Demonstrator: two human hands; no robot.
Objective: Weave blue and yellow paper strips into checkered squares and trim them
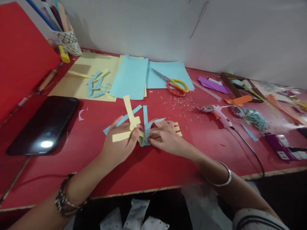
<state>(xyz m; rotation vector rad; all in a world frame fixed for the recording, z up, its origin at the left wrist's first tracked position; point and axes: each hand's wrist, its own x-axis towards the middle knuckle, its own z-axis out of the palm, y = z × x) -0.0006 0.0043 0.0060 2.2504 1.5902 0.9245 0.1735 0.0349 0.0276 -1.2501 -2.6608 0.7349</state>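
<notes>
Both hands meet over the red table around a piece woven from pale yellow and light blue paper strips. My left hand [122, 140] is closed on the left side of the woven paper strips [135, 123], whose yellow and blue ends stick out past the fingers. My right hand [165, 135] pinches the other side, at a light blue strip [146, 127] that bends up and curls over the fingers. More yellow strip ends [177, 129] show beyond the right knuckles. The fingertips partly hide the weave's middle.
Behind the hands lie blue sheets [130, 76], a yellow sheet [81, 86] with loose strips, and scissors [176, 86]. A black phone [43, 124] lies left. To the right are a pink glue gun [218, 115] with its cord, yarn [256, 119] and a brown tray [231, 84].
</notes>
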